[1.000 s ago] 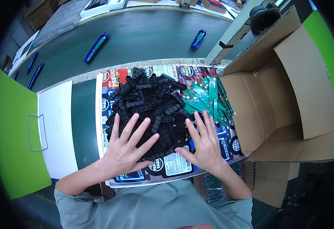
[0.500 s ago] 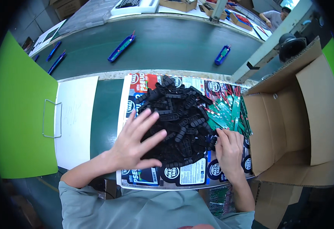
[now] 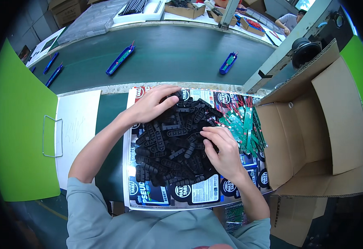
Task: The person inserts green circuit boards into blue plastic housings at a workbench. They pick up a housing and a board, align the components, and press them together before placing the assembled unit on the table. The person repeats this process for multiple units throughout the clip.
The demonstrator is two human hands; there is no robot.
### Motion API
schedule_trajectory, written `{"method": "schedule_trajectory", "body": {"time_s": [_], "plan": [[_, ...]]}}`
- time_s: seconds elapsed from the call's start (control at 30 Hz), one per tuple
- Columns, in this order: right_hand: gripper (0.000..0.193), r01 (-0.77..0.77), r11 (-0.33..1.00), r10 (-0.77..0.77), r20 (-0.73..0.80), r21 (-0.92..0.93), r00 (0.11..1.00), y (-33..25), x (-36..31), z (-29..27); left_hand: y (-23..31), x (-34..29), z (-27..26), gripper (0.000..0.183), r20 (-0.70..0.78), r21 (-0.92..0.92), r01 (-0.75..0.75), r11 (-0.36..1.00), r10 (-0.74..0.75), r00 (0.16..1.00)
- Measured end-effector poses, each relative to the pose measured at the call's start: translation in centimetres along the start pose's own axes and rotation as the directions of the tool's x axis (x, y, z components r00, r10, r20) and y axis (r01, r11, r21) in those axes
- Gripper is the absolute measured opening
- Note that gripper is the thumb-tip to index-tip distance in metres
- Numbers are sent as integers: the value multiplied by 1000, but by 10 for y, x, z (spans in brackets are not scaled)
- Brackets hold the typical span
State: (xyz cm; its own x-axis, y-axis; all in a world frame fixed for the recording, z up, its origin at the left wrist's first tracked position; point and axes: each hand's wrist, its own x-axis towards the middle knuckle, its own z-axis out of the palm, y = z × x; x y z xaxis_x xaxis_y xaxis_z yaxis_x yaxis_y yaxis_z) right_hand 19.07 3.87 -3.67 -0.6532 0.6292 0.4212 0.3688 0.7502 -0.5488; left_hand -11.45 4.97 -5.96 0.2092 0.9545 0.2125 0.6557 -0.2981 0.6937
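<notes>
A heap of black ribbed plastic pieces (image 3: 177,133) lies on a printed sheet (image 3: 165,202) in front of me. My left hand (image 3: 158,103) rests over the heap's far left edge, fingers stretched, thumb apart from them. On the heap's right side, my right hand (image 3: 223,151) has its fingers bent and touching the black pieces, with a gap between thumb and forefinger. No piece shows in either grip, though the undersides of both hands are hidden. Just right of the heap lie green circuit boards (image 3: 245,126) with red wires.
An open cardboard box (image 3: 301,137) stands at the right. Across the back runs a green conveyor belt (image 3: 169,54) bearing several blue casings (image 3: 120,60). A green panel (image 3: 24,124) and white paper (image 3: 77,137) are at the left. Another person (image 3: 289,23) sits far right.
My left hand has moved away from me to the heap's far edge. My right hand has shifted left from beside the boards onto the heap. The black pieces have spread leftward.
</notes>
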Motion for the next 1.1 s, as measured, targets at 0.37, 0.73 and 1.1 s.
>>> {"method": "schedule_trajectory", "body": {"time_s": [0.37,0.73,1.1], "plan": [[41,-50,997,47,-57,-59,997,-7,-43,-21,-1,5,-1,49,-16,41,8,999,-7,1000],[51,-332,894,221,-350,-301,910,-30,-198,-37,-44,-30,-9,41,-325,72,109,991,-80,942],[62,-398,851,61,-688,-342,723,-2,-192,11,-49,-31,2,38,-356,-5,169,986,-159,921]]}}
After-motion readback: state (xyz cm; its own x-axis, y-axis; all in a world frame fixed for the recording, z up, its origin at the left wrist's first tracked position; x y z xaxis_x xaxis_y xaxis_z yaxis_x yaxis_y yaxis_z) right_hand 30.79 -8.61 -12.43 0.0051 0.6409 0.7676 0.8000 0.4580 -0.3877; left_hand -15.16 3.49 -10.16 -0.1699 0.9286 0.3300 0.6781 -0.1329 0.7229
